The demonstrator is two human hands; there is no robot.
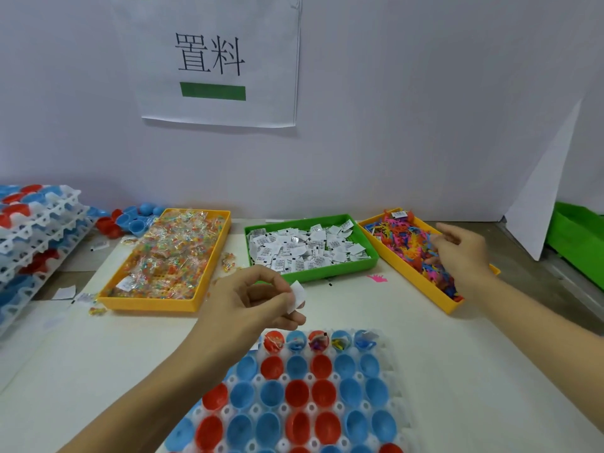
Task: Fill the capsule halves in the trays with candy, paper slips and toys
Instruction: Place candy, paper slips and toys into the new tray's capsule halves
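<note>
Two hands [258, 300] [461, 253], slip [297, 297] pinched, bare tabletop [474, 371]

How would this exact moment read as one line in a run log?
left hand: pinches white paper slip above capsule tray | right hand: over yellow tray of coloured plastic toys | far capsule row: filled

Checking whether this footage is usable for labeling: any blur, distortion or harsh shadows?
Head view: even, soft light, only faint shadows under the left hand and right hand; wide-angle bending stretches the stacked trays at the left edge; fine print on the paper slips is too soft to read; the wall sign is sharp.
</note>
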